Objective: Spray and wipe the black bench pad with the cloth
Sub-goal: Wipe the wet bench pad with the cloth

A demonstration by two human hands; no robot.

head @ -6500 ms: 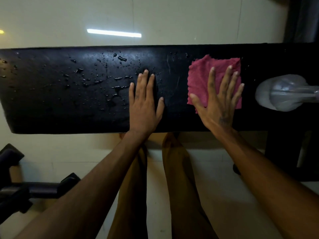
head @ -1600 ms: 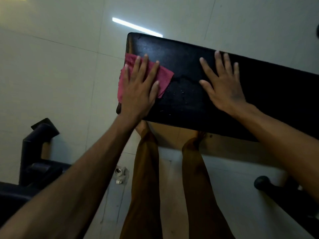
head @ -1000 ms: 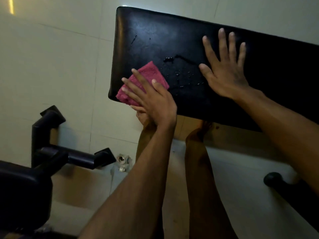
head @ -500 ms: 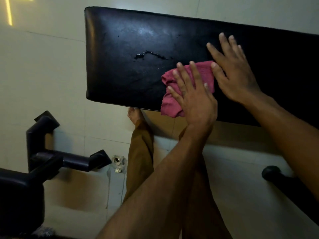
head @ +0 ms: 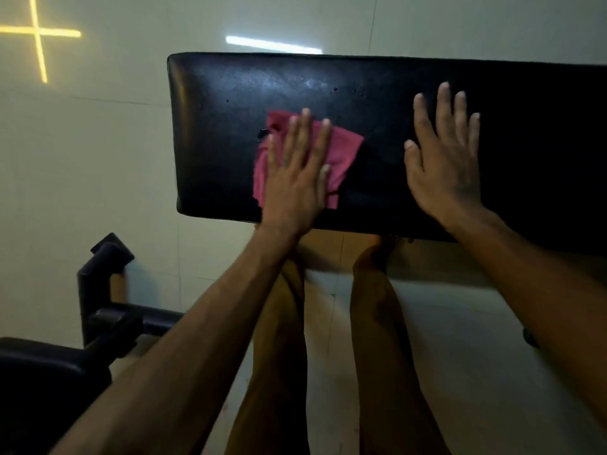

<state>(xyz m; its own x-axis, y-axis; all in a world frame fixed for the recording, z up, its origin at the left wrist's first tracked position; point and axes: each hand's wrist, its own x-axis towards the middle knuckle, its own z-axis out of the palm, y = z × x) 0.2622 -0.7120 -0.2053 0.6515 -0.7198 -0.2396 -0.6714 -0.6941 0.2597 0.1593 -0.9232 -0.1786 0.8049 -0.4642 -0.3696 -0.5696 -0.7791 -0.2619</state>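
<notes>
Bench pad: black, glossy, padded. We see its left end and most of its top; the right part runs out of view. It is our landmark for everything below.

Cloth: pink-red, crumpled, lying flat on the pad's top, toward the left end and closer to the near edge than the far one. Its lower hem reaches almost to the near edge.

Left hand: laid palm-down on the cloth, fingers straight and slightly fanned, pressing it against the pad. We note no curl or pinch in the fingers.

Right hand: palm-down on the bare pad, right of the cloth and apart from it, fingers straight and spread, thumb out toward the cloth.

Droplets: a small wet spot on the pad just at the cloth's upper left edge, and a few specks nearer the far edge; the light is dim, so we may be missing finer ones.

Legs: the person's own, in brown trousers, on the near side of the pad, going under its near edge.

Floor: pale tiles around the pad, with a white light streak just beyond the far edge and a yellow cross of light far to the left.

Black equipment frame: on the floor, left of and nearer than the pad.
</notes>
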